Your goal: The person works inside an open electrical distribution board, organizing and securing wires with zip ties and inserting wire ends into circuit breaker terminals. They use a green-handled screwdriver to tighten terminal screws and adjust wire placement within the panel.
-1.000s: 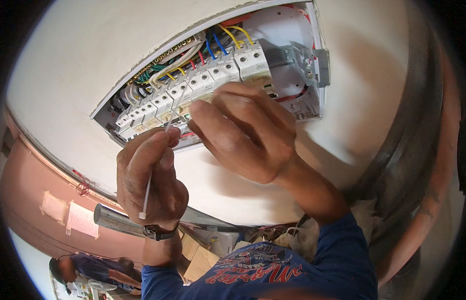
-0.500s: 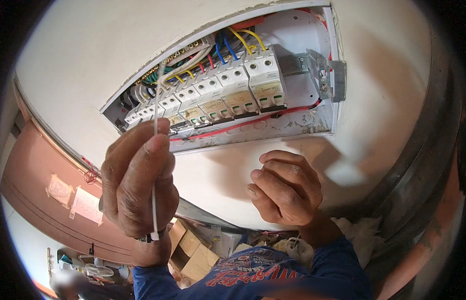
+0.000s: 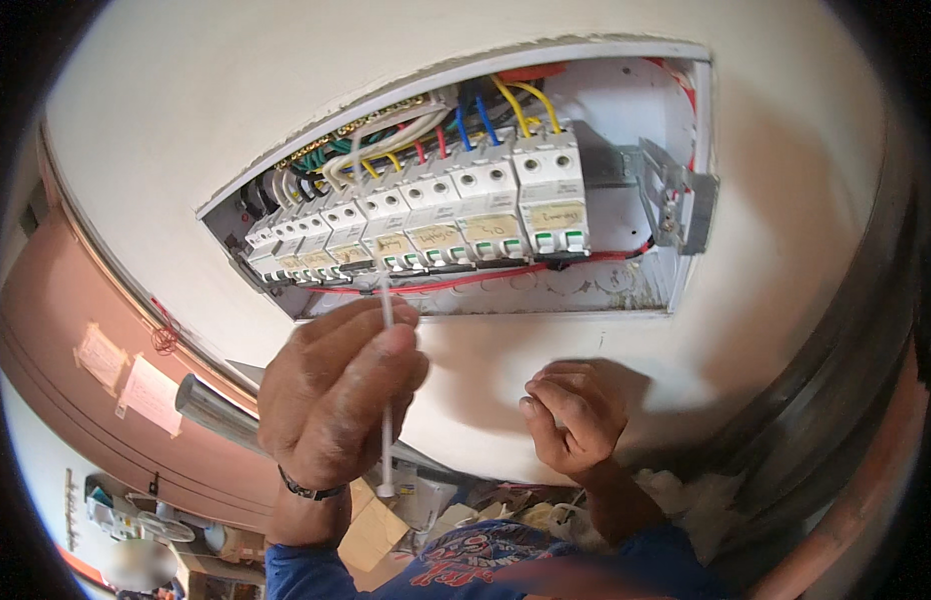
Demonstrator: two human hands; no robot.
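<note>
My left hand (image 3: 341, 390) pinches a thin white wire (image 3: 387, 440) that runs from below my palm up toward the breakers. The wire's upper part rises past the breaker row (image 3: 426, 215) inside an open electrical panel (image 3: 686, 130) set into a white wall. Coloured wires, yellow, blue, red and white, feed the breakers from above. A red wire (image 3: 486, 278) runs under the row. My right hand (image 3: 574, 415) hangs below the panel with its fingers curled, holding nothing and touching nothing.
A bare metal bracket (image 3: 676, 195) sticks out at the panel's right end. A grey pipe (image 3: 211, 410) crosses behind my left wrist. Cardboard boxes (image 3: 371, 525) and clutter lie below. A pink wall with paper notes (image 3: 136, 385) stands at left.
My right hand has dropped from the breakers to below the panel and curled shut. My left hand has kept the white wire and shifted right, under the breaker row.
</note>
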